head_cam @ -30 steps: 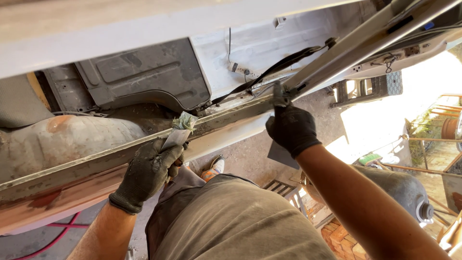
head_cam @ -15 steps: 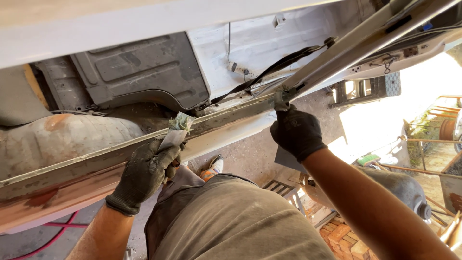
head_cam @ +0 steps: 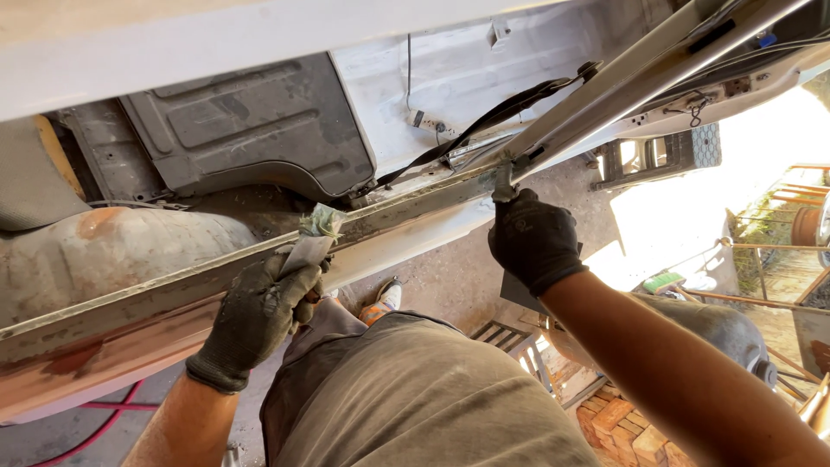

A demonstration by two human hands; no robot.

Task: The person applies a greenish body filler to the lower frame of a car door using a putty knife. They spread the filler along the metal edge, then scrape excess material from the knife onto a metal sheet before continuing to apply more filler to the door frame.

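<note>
Head view, looking down along a stripped car body: left hand (head_cam: 259,316) in a dark work glove, fingers (head_cam: 290,278) curled round a folded grey abrasive sheet (head_cam: 308,251) with a greenish crumpled edge at its top, pressed flat against the long metal sill rail (head_cam: 173,290). Rail running as one long axis from lower left up to upper right, bare and scuffed, rust-coloured patches below its lower-left stretch. Sheet lying directly above the left fingers, touching the rail face, so nearest by far to the left hand. Right hand (head_cam: 533,242), also gloved, further up the same rail, fingers closed around a small grey tool or fitting (head_cam: 503,180) standing up against the rail's lower edge; exact kind too small to tell. Something flat and dark showing beneath the right palm, hard to make out. The two hands well apart along the rail, left lower, right higher. Beyond the rail, a grey pressed metal panel (head_cam: 251,121) and white inner bodywork with a black strap (head_cam: 484,121) draped slantwise across it. Below, own olive trousers (head_cam: 415,398) filling the lower middle. To the right, a sunlit yard with red bricks (head_cam: 631,432) stacked on the ground. No open container with visible contents anywhere close to either hand.
</note>
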